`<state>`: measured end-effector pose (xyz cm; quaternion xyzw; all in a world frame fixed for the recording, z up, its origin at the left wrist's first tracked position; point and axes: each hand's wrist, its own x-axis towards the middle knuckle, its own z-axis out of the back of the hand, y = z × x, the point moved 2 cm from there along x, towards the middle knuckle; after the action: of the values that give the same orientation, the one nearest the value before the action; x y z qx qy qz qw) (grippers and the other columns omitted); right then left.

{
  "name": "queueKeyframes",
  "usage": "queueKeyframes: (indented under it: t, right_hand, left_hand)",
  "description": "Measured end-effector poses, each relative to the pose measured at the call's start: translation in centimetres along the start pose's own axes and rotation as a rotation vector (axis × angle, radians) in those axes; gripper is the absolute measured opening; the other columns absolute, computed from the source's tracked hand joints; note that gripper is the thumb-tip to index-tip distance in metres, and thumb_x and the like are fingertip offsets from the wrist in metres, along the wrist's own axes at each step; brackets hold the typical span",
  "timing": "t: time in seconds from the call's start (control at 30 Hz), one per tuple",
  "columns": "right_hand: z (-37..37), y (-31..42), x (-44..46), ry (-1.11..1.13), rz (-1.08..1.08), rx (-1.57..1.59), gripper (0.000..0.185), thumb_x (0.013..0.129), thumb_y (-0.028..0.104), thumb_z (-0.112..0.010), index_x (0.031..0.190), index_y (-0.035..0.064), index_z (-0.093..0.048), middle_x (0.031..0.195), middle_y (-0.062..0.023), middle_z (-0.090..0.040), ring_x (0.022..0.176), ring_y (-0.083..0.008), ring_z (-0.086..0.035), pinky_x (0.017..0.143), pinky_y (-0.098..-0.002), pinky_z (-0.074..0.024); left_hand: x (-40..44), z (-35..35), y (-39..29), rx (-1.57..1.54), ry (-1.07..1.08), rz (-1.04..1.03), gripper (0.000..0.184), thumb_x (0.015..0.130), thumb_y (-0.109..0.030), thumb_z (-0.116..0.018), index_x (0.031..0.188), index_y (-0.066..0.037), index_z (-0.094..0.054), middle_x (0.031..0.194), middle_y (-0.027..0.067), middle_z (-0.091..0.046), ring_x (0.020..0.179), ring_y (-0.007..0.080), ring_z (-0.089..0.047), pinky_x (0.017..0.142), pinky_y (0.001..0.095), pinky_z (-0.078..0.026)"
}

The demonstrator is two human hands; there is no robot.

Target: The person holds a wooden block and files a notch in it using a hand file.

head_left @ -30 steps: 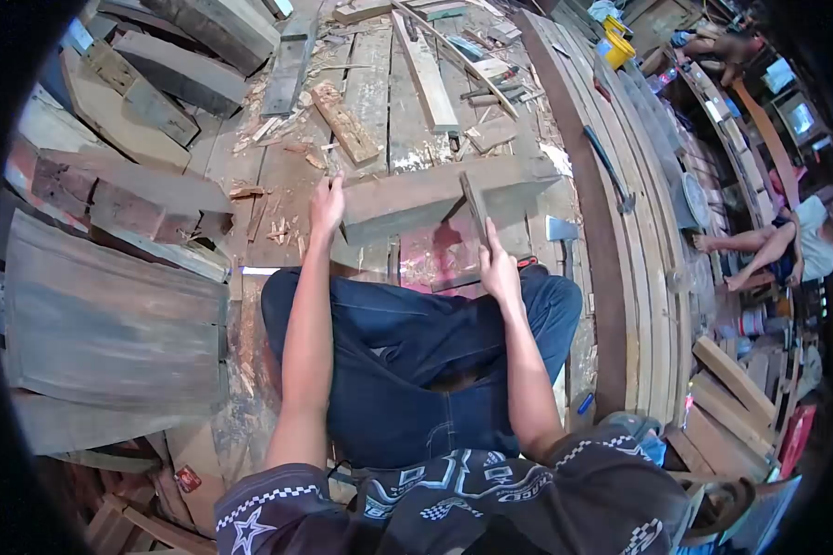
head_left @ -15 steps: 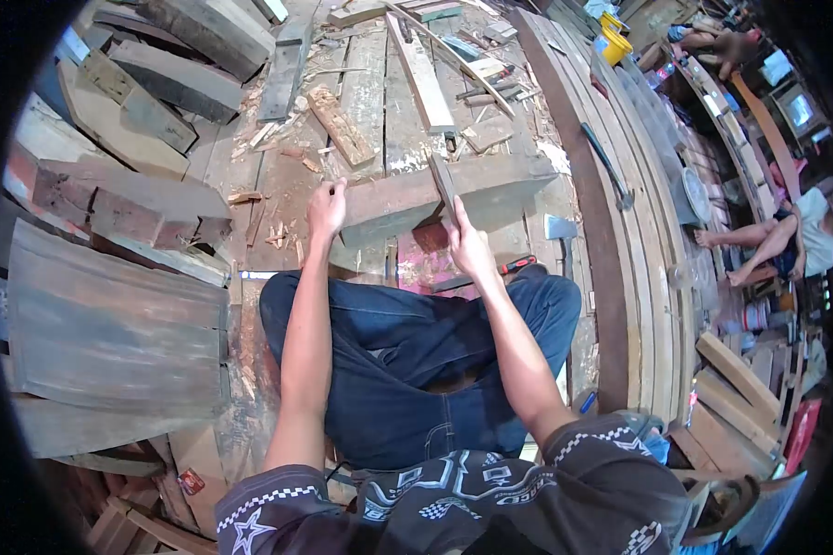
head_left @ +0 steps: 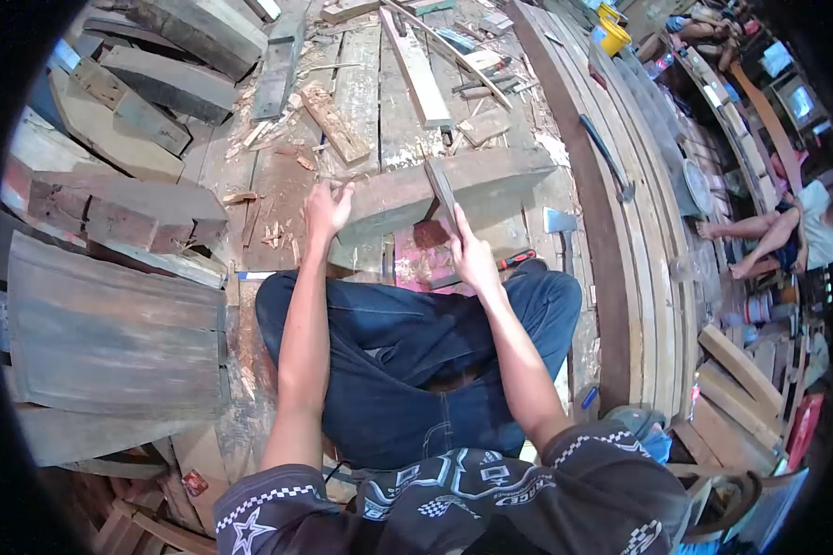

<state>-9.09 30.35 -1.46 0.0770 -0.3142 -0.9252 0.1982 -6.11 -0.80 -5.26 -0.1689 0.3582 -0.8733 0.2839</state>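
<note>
A thick wooden beam [head_left: 491,176] lies across the floor in front of my crossed legs. At its left end is my left hand [head_left: 327,211], its fingers curled together around something I cannot make out. My right hand [head_left: 472,254] is closed on the lower end of a flat wooden bat [head_left: 441,192], which slants up over the middle of the beam. Between the beam and my legs lies a pink sheet [head_left: 412,254] with wood chips on it. A tool with a red and black handle [head_left: 516,260] rests beside my right hand.
A hatchet [head_left: 559,220] lies right of the beam. An adze with a dark handle [head_left: 605,157] rests on long planks [head_left: 634,277] at the right. Beyond the beam are a pale board [head_left: 416,79] and chips. Timber blocks [head_left: 143,208] fill the left. Another person [head_left: 773,236] sits far right.
My right hand has moved left with the bat, uncovering more of the red and black handle. My left hand stays at the beam's left end, its fingers slightly shifted.
</note>
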Motion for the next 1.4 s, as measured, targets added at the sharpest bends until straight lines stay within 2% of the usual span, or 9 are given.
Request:
queueKeyframes:
  t: [0.3,0.4,0.5,0.6,0.7,0.8,1.0,1.07,1.4]
  right_hand:
    - [-0.1,0.4,1.9,-0.034,0.042,0.042,0.067,0.097,0.018,-0.05,0.156,0.0288,-0.022,0.085,-0.0326,-0.065,0.082,-0.0506,-0.065,0.075,-0.0581,-0.0498]
    - [0.5,-0.3,-2.2,0.01,-0.049,0.051,0.066,0.098,0.019,-0.05,0.156,0.0298,-0.022,0.087,-0.0325,-0.066,0.084,-0.0499,-0.066,0.074,-0.0553,-0.0511]
    - [0.5,-0.6,-2.8,0.013,-0.076,0.036,0.064,0.099,0.019,-0.05,0.156,0.0288,-0.023,0.085,-0.0324,-0.066,0.083,-0.0494,-0.066,0.072,-0.0529,-0.0522]
    - [-0.8,-0.9,0.6,-0.08,0.016,0.057,0.066,0.097,0.019,-0.052,0.156,0.0292,-0.023,0.077,-0.0332,-0.063,0.075,-0.0516,-0.064,0.068,-0.0585,-0.0506]
    - [-1.2,-1.0,5.2,-0.107,0.053,0.017,0.066,0.097,0.02,-0.051,0.156,0.0287,-0.022,0.079,-0.034,-0.064,0.078,-0.0521,-0.064,0.07,-0.0593,-0.0503]
    - [-0.6,-0.6,6.5,-0.034,-0.002,0.001,0.065,0.098,0.021,-0.051,0.156,0.0284,-0.022,0.082,-0.0349,-0.064,0.082,-0.0526,-0.064,0.072,-0.0603,-0.0493]
    - [0.3,-1.2,-2.0,0.026,-0.104,0.034,0.065,0.101,0.022,-0.048,0.157,0.0297,-0.017,0.089,-0.0332,-0.066,0.086,-0.0507,-0.065,0.075,-0.0552,-0.0521]
    - [0.3,-1.8,-3.2,0.026,-0.112,0.04,0.066,0.101,0.021,-0.048,0.158,0.0275,-0.015,0.089,-0.0343,-0.065,0.085,-0.0507,-0.065,0.073,-0.0556,-0.0515]
    - [-0.7,-1.7,6.5,-0.078,-0.019,-0.039,0.066,0.099,0.023,-0.05,0.156,0.0291,-0.018,0.084,-0.0348,-0.064,0.086,-0.0532,-0.064,0.074,-0.0594,-0.0489]
  left_hand:
    - [-0.9,1.0,-0.9,-0.017,-0.048,-0.059,0.044,0.088,-0.041,-0.065,0.107,-0.002,-0.069,0.105,0.0232,-0.068,0.103,0.0378,-0.065,0.088,0.0444,-0.049]
    - [-0.7,1.0,-0.8,-0.03,-0.045,-0.066,0.043,0.087,-0.041,-0.066,0.105,-0.001,-0.069,0.103,0.0236,-0.068,0.102,0.0386,-0.065,0.087,0.0451,-0.049]
    - [-0.1,0.3,-0.1,0.011,0.004,-0.033,0.043,0.087,-0.044,-0.066,0.107,-0.007,-0.068,0.107,0.0191,-0.067,0.104,0.0393,-0.063,0.088,0.0546,-0.045]
    - [-0.2,0.2,0.0,0.019,0.0,-0.042,0.043,0.087,-0.045,-0.065,0.109,-0.007,-0.067,0.108,0.019,-0.066,0.105,0.0401,-0.062,0.09,0.055,-0.044]
    - [-0.9,0.5,-0.6,0.032,-0.113,-0.139,0.041,0.087,-0.04,-0.068,0.103,-0.002,-0.068,0.101,0.0233,-0.068,0.098,0.04,-0.065,0.086,0.0466,-0.049]
    - [-1.1,0.6,-0.7,0.035,-0.106,-0.125,0.042,0.087,-0.04,-0.068,0.104,-0.002,-0.067,0.102,0.0233,-0.068,0.099,0.0401,-0.065,0.087,0.0468,-0.049]
    - [-0.9,0.6,-0.8,0.036,-0.071,-0.084,0.042,0.088,-0.042,-0.066,0.104,-0.002,-0.067,0.104,0.0239,-0.067,0.101,0.0414,-0.064,0.087,0.0477,-0.049]
    - [-0.5,0.3,-0.5,0.04,-0.021,-0.047,0.044,0.088,-0.044,-0.066,0.109,-0.006,-0.065,0.111,0.0199,-0.065,0.105,0.0421,-0.061,0.089,0.0545,-0.044]
    - [-0.8,0.6,-0.7,0.069,-0.009,-0.057,0.046,0.088,-0.046,-0.065,0.113,-0.009,-0.063,0.113,0.0176,-0.063,0.105,0.0426,-0.059,0.091,0.0568,-0.042]
